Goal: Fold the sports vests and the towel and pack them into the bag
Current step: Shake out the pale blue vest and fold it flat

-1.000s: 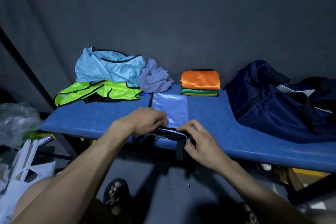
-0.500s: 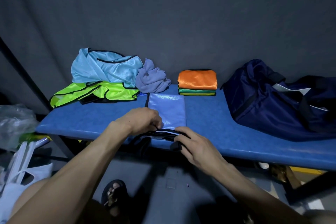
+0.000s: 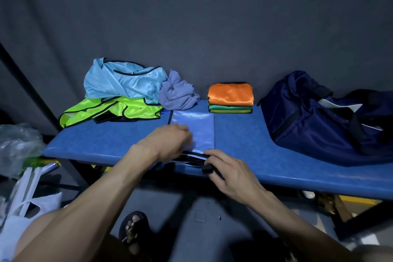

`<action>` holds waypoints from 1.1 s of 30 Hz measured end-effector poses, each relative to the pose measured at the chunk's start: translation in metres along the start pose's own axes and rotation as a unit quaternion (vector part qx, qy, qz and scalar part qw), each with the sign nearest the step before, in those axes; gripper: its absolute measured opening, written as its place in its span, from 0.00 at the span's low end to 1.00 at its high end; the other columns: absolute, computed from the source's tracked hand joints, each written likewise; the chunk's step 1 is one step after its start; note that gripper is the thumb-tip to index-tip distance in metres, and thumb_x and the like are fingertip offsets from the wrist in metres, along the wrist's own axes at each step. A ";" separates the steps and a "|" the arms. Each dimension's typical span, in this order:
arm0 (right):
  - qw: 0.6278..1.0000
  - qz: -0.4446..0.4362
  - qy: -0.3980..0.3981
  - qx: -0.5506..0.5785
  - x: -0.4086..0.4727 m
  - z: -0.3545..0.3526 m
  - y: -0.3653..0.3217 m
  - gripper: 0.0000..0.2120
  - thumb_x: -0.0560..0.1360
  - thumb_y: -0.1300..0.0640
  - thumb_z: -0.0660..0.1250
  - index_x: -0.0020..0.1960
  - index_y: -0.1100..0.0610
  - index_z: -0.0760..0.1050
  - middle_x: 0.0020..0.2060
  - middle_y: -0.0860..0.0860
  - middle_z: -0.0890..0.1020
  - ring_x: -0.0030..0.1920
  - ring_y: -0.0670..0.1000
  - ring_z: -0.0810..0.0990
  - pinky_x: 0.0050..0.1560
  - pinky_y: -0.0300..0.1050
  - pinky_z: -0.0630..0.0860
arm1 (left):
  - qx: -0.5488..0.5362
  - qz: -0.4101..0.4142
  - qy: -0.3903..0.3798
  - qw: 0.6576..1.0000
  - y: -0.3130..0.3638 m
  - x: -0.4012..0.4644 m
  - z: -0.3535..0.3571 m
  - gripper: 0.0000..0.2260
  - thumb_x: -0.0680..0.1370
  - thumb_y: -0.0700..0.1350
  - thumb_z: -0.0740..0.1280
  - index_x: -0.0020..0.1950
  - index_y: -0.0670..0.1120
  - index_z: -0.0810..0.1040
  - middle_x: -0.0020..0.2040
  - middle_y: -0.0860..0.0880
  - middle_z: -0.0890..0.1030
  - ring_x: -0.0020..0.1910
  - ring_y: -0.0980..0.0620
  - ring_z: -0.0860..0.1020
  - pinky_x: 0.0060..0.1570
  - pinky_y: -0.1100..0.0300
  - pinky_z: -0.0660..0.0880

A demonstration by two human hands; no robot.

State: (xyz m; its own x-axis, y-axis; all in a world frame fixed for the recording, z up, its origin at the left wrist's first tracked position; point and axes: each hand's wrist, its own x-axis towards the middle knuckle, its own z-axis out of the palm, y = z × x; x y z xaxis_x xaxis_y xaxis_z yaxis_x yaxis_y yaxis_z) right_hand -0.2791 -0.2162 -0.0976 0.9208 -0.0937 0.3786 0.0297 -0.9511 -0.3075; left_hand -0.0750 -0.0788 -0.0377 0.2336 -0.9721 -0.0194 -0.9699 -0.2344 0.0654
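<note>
Fingers (image 3: 209, 154) of both hands pinching blue vest (image 3: 192, 130) near edge, frame centre | thin, slippery, limp | grip black-trimmed hem

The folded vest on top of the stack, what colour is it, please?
Orange, seen best in the head view.

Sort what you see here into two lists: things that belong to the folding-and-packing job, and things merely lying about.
Job: blue vest, light blue vest, neon yellow vest, towel, folded stack, bag.

Lying about: plastic bag, white bag.
</note>
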 end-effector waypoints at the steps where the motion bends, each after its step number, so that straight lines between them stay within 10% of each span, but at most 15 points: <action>1: 1.000 0.002 0.003 0.000 0.000 0.001 0.000 0.08 0.75 0.57 0.66 0.54 0.51 0.75 0.66 0.41 0.75 0.51 0.50 0.79 0.40 0.48 0.77 | -0.070 0.029 0.014 0.997 0.009 0.001 0.002 0.15 0.77 0.53 0.56 0.57 0.53 0.79 0.55 0.52 0.77 0.57 0.49 0.76 0.54 0.53 0.75; 12: 0.980 0.164 -0.011 0.111 0.024 -0.001 -0.009 0.22 0.79 0.41 0.51 0.56 0.55 0.76 0.49 0.48 0.81 0.50 0.52 0.79 0.52 0.54 0.75 | -0.188 0.043 0.000 0.981 0.013 -0.006 0.027 0.16 0.76 0.47 0.57 0.54 0.45 0.82 0.54 0.49 0.81 0.53 0.49 0.79 0.57 0.55 0.74; 21: 0.920 0.366 -0.071 0.119 0.075 0.008 0.000 0.14 0.78 0.56 0.65 0.36 0.55 0.66 0.38 0.53 0.75 0.42 0.56 0.74 0.43 0.49 0.70 | -0.164 0.055 -0.025 0.985 0.004 0.001 0.033 0.16 0.78 0.48 0.56 0.54 0.46 0.82 0.58 0.50 0.78 0.54 0.50 0.72 0.58 0.57 0.68; 33: 0.965 0.254 -0.069 -0.008 0.078 0.009 0.004 0.06 0.74 0.57 0.70 0.39 0.49 0.77 0.37 0.47 0.82 0.44 0.56 0.80 0.43 0.49 0.77 | -0.227 0.068 -0.013 0.972 -0.005 0.000 0.028 0.16 0.79 0.44 0.59 0.60 0.46 0.83 0.59 0.50 0.81 0.56 0.53 0.75 0.62 0.63 0.68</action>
State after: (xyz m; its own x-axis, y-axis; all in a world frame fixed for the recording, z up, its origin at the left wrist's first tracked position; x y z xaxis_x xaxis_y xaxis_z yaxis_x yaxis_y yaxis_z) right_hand -0.2033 -0.2248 -0.0775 0.8578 -0.5101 0.0627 -0.4441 -0.7971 -0.4091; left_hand -0.0723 -0.0778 -0.0662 0.0969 -0.9953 -0.0053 -0.8608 -0.0864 0.5015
